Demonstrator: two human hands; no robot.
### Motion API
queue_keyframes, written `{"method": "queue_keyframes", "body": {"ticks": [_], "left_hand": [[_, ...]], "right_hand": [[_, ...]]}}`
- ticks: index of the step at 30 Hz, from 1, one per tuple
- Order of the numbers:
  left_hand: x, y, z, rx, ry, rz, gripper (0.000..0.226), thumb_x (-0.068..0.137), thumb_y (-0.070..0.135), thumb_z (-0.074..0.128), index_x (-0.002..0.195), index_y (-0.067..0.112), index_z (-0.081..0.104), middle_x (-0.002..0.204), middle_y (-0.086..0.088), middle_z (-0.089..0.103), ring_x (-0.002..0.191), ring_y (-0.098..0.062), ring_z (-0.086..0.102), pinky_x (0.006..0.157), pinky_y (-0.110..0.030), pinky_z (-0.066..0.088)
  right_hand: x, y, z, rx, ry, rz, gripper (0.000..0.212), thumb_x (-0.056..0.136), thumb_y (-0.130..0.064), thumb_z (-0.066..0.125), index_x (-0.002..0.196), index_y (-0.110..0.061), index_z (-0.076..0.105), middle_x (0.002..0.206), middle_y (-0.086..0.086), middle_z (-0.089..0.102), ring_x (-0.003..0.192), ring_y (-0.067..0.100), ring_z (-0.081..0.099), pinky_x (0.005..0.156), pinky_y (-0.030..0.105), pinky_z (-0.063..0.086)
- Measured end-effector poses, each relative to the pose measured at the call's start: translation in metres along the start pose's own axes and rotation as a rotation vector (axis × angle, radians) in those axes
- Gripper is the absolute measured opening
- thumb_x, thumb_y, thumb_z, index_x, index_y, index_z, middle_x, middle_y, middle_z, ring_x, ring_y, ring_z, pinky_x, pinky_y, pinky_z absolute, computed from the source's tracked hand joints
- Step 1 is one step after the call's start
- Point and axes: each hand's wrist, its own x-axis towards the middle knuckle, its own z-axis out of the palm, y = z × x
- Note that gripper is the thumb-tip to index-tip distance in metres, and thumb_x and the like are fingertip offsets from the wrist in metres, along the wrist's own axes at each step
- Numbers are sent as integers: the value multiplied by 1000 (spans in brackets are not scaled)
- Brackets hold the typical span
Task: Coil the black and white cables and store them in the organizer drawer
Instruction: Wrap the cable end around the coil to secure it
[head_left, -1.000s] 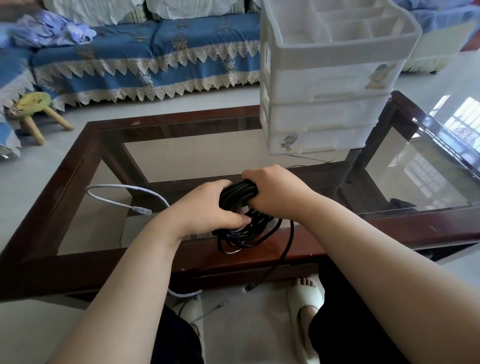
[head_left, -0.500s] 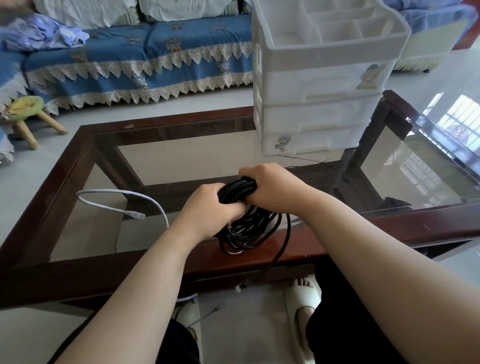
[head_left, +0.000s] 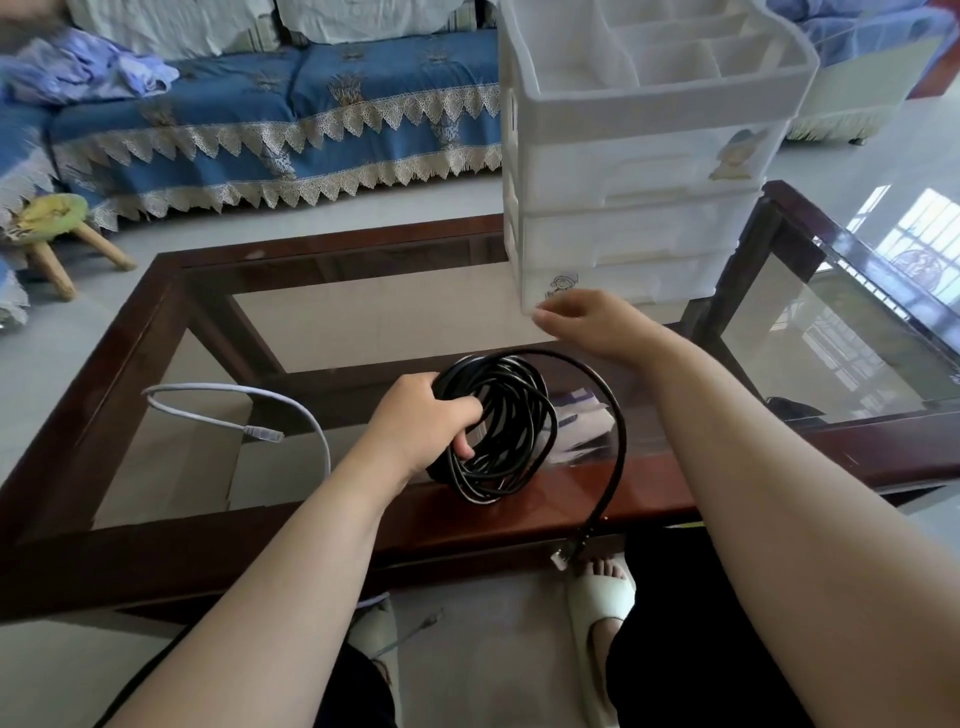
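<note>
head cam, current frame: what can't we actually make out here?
- White cable: head view, its far end runs under the left forearm, out of sight.
- Organizer: top cut off by the frame edge; drawer contents hidden behind closed fronts.
- Right hand: motion-blurred, so contact with the organizer is unclear.
- Black cable: left hand covers part of the coil; no tie visible.

Fingers of the left hand (head_left: 423, 422) vanish inside the black cable (head_left: 501, 431) coil, so the grip's inner side is hidden. The right hand (head_left: 587, 325) is motion-blurred at its fingertips, and whether it touches the organizer (head_left: 639, 156) cannot be told. The organizer's top is cut off by the upper frame edge. The white cable (head_left: 291, 410) drops behind the counter (head_left: 156, 551) at its near edge, its remainder hidden. The organizer's stickers are too small to make out.
</note>
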Motion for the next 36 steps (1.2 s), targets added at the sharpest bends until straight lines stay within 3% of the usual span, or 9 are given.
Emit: {"method": "queue_keyframes", "body": {"ticks": [2,7,18,22,25,28,30,33,36], "left_hand": [[3,0,-1,7,23,-12,15,78,11,56,64,10,54,47,-7,59,77,-35,69,81,-45,54],[6,-1,-3,20,42,-20,19,79,14,55,61,9,51,44,-3,59,80,-34,68,81,-43,52],[5,2,-4,-22,51,-34,22,79,13,54,59,6,51,46,-4,61,67,-18,57,74,-34,48],[5,2,-7,-28,61,-43,22,80,14,54,59,5,54,48,-5,63,62,-14,57,68,-30,47],[7,1,-8,-9,52,-65,21,82,15,54,63,8,58,53,-6,66,51,-8,57,54,-21,44],[9,-1,-7,19,26,-91,20,81,14,54,67,2,63,51,-3,65,40,-2,55,40,-12,40],[10,-3,-4,32,11,-110,18,80,14,55,76,-1,64,49,-2,65,41,-5,58,42,-14,41],[10,-6,-2,58,-39,-122,15,77,15,55,82,2,61,48,-1,64,54,-15,69,60,-26,52],[7,-3,-3,114,-136,-117,14,77,20,56,67,10,58,51,-1,66,56,-14,69,66,-27,53]], "right_hand": [[16,27,3,-335,253,109,34,90,-35,57,122,-24,59,129,-1,57,114,20,57,91,31,43],[26,59,14,-507,278,260,38,92,-27,52,130,-21,49,139,5,37,111,30,54,80,35,45],[26,51,16,-644,151,373,12,88,-16,54,89,-6,59,98,11,61,79,28,54,65,32,42],[15,11,1,-460,250,227,27,98,-24,44,75,-13,51,84,11,57,74,27,51,67,29,40],[-13,-34,-16,17,390,45,17,98,-23,49,86,-12,56,76,3,61,60,19,59,54,26,46],[-56,-66,-27,489,277,-108,10,95,-14,56,84,-11,56,70,3,65,54,10,65,47,18,51],[-77,-81,-31,599,98,-183,10,90,-12,60,81,-10,55,67,1,67,58,10,67,48,16,52],[-85,-89,-19,398,-156,-245,10,80,-18,65,77,-12,58,68,2,70,62,11,67,54,19,53],[-72,-80,9,-89,-183,-297,13,76,-31,75,72,-27,64,91,-2,71,84,13,66,82,35,54]]}}
